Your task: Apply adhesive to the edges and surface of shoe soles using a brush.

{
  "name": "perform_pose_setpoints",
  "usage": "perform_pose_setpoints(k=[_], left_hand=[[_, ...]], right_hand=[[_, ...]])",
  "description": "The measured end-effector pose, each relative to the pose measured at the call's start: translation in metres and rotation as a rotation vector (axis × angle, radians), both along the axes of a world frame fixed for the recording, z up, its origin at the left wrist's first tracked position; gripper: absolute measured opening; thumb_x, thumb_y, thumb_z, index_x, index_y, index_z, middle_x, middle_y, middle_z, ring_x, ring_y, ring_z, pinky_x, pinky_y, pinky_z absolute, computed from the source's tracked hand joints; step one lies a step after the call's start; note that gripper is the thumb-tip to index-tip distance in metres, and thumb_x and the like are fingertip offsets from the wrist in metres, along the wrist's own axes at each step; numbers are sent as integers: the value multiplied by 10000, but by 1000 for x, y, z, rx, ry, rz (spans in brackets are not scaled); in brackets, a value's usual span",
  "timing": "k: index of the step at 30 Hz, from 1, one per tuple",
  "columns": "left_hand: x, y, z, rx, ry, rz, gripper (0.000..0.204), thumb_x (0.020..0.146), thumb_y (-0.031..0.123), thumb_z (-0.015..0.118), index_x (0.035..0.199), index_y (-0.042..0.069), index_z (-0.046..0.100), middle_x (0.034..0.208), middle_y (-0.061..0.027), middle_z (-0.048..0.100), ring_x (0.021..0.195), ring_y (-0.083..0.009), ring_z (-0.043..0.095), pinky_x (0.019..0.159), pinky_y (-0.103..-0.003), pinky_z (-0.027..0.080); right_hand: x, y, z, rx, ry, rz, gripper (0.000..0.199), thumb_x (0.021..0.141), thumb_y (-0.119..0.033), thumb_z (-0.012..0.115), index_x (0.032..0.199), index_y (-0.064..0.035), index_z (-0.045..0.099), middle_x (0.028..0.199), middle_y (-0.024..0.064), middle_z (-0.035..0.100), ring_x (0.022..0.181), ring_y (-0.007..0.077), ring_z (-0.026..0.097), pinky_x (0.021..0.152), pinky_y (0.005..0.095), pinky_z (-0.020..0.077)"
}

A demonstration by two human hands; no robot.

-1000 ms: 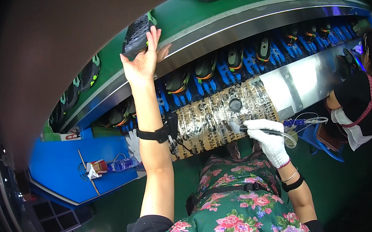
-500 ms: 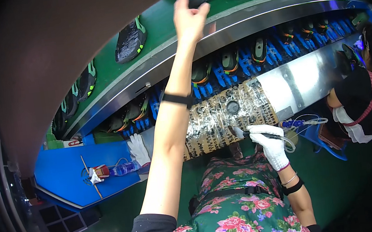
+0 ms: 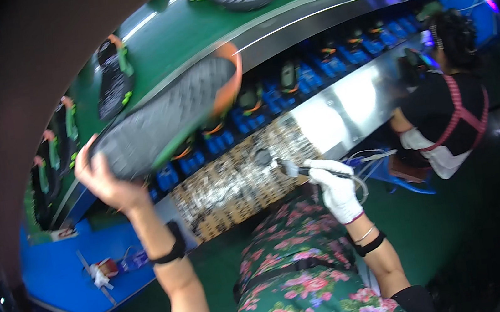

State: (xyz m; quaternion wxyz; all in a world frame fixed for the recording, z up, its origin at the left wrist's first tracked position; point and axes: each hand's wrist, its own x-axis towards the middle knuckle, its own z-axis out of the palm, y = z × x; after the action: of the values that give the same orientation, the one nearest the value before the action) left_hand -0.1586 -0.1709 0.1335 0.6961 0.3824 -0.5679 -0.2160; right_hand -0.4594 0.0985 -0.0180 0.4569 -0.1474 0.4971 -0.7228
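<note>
My bare left hand (image 3: 107,184) grips one end of a shoe sole (image 3: 163,118), dark grey and patterned underneath with green and orange edges. The sole is slightly blurred and slants up to the right, over the edge of the green belt. In a white glove, my right hand (image 3: 337,194) is closed round the black handle of a flat-headed brush (image 3: 291,167) with a thin clear tube beside it. The brush head is by the near edge of a work surface wrapped in brown tape and film (image 3: 234,180), which carries a small dark round spot (image 3: 262,156).
More soles lie on the green belt (image 3: 155,58). Below its metal edge, shoe parts sit on a row of blue holders (image 3: 271,99). A bare metal plate (image 3: 348,108) adjoins the taped surface. A co-worker (image 3: 445,105) sits at right; a blue table (image 3: 56,270) is at left.
My left hand, empty over the belt before, has come back left and nearer and now holds a sole. My right hand keeps the brush. The whole view has shifted.
</note>
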Motion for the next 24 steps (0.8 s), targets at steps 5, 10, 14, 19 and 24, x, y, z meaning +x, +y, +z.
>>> perform_pose_setpoints(k=[5, 10, 14, 19, 24], left_hand=[[30, 24, -27, 520, 104, -422, 283, 1092, 281, 551, 1172, 34, 663, 1060, -74, 681, 991, -167, 687, 923, -325, 553], [1, 41, -113, 999, -1, -801, 349, 1036, 407, 642, 1044, 67, 723, 941, -41, 735, 907, -107, 708, 876, -290, 565], [-24, 89, -171, 1320, 378, -941, 882, 1023, 721, 452, 1481, -32, 499, 1421, -186, 626, 1331, -294, 603, 1150, -474, 474], [-49, 158, -150, 1423, 760, -1134, 1255, 811, 980, 417, 1554, -33, 409, 1491, -212, 568, 1326, -379, 599, 1150, -548, 460], [-55, 190, -160, 1470, 979, -1435, 1249, 745, 1058, 249, 1519, 99, 454, 1163, -213, 665, 1042, -374, 670, 1007, -564, 512]], right_hand=[[-1, -7, 35, -122, 1, -18, 258, 900, 25, 724, 1154, 59, 759, 1103, 154, 783, 903, 183, 731, 797, 289, 581], [31, -19, 98, -279, 362, 182, 262, 906, 23, 737, 1165, 47, 766, 1139, 136, 781, 979, 178, 738, 899, 310, 590], [45, -37, 115, -173, 214, 294, 283, 876, 57, 763, 1158, 63, 760, 1190, 185, 764, 1087, 228, 727, 983, 356, 573], [49, -43, 106, -127, 216, 252, 313, 887, -5, 797, 1197, 25, 763, 1140, 136, 783, 1036, 177, 733, 961, 333, 579], [51, -42, 121, 147, 137, 321, 229, 915, -55, 787, 1136, 5, 786, 903, 33, 786, 585, 36, 652, 495, 206, 506]])
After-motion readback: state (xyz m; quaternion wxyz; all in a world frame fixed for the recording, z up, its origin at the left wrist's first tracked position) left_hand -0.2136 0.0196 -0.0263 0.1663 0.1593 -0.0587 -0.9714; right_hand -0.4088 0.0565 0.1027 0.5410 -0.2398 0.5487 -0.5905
